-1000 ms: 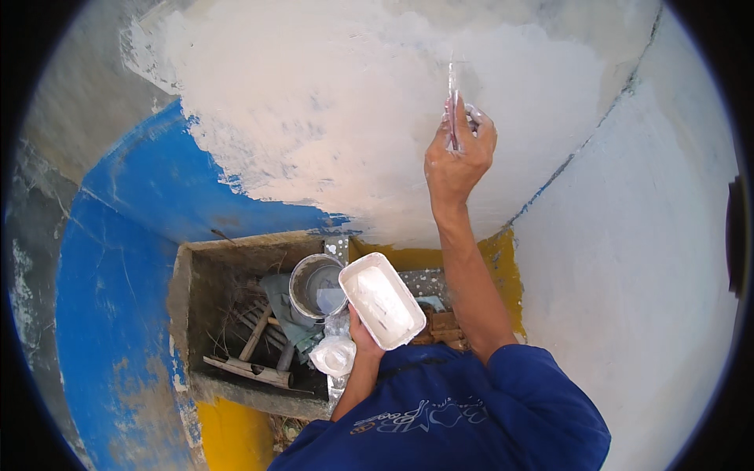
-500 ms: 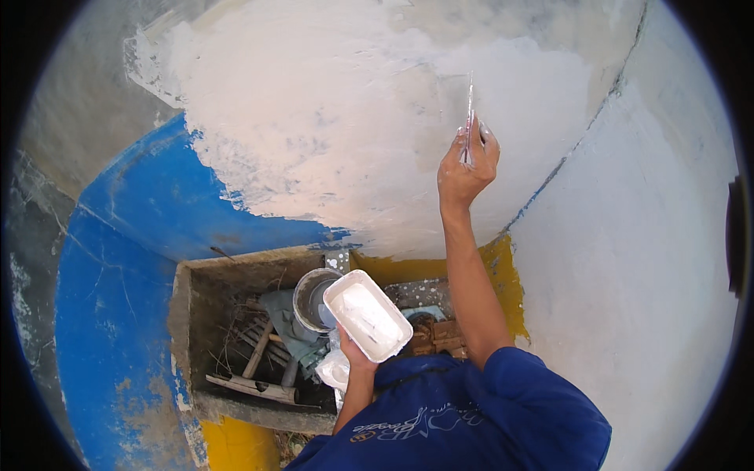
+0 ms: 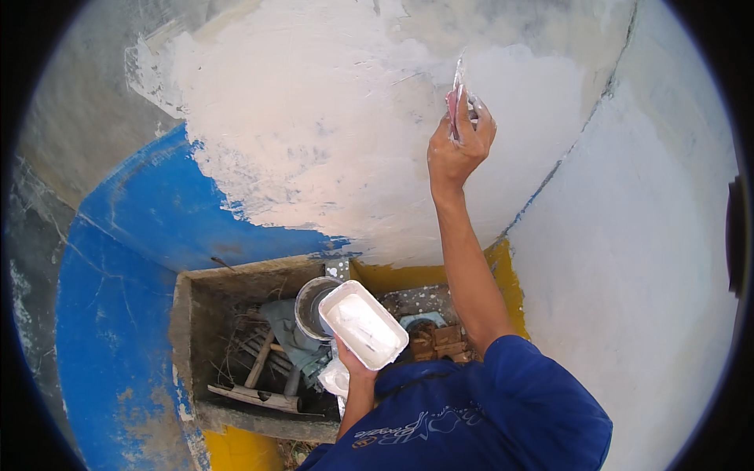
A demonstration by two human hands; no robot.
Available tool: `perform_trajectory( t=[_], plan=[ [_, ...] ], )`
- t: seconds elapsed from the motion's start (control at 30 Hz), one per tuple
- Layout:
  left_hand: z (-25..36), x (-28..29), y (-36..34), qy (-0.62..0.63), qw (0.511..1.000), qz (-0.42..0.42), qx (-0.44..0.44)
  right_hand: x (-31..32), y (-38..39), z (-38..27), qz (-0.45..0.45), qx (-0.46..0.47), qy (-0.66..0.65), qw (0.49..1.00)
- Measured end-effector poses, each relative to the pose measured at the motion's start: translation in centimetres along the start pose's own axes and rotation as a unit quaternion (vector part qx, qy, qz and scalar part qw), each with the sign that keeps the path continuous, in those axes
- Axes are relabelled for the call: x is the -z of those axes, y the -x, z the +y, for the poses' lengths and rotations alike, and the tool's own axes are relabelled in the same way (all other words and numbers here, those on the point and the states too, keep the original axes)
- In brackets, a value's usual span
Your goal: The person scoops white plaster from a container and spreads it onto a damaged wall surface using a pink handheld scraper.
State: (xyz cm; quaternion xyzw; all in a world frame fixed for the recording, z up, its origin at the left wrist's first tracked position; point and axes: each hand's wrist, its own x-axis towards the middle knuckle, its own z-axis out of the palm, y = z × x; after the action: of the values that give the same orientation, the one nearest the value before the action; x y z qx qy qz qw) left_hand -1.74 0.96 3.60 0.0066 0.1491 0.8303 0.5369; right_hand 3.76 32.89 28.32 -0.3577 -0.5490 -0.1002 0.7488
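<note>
Scraper (image 3: 453,104) pinched in nearly closed right hand (image 3: 462,145), beyond tub (image 3: 379,314); tub clasped by left hand (image 3: 355,363), grip mostly hidden. Shallow angle, even pressure on wall (image 3: 306,118) advised.

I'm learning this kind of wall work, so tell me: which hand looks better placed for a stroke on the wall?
The right hand, I'd judge: it grips the thin tool, raised at the white-coated wall. The left hand is lower and occupied, supporting the white tray.
</note>
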Motion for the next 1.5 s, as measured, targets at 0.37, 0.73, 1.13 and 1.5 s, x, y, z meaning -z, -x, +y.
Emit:
perform_trajectory(
  t=[0.37,0.73,1.13,1.5],
  plan=[
    [-0.6,-0.2,-0.7,-0.010,1.000,0.019,0.014,3.3,-0.8,-1.2,-0.078,-0.004,-0.137,0.987],
    [-1.2,-0.9,-0.6,-0.016,0.999,0.029,0.015,-0.4,4.3,-3.7,-0.164,0.048,-0.109,0.979],
    [-0.4,0.0,-0.8,-0.005,0.999,0.030,0.008,-2.4,4.6,-1.8,-0.177,0.117,-0.064,0.975],
    [-0.5,-1.1,-0.9,0.000,1.000,0.004,0.027,2.4,-5.7,3.5,-0.004,0.032,-0.051,0.998]
  ],
)
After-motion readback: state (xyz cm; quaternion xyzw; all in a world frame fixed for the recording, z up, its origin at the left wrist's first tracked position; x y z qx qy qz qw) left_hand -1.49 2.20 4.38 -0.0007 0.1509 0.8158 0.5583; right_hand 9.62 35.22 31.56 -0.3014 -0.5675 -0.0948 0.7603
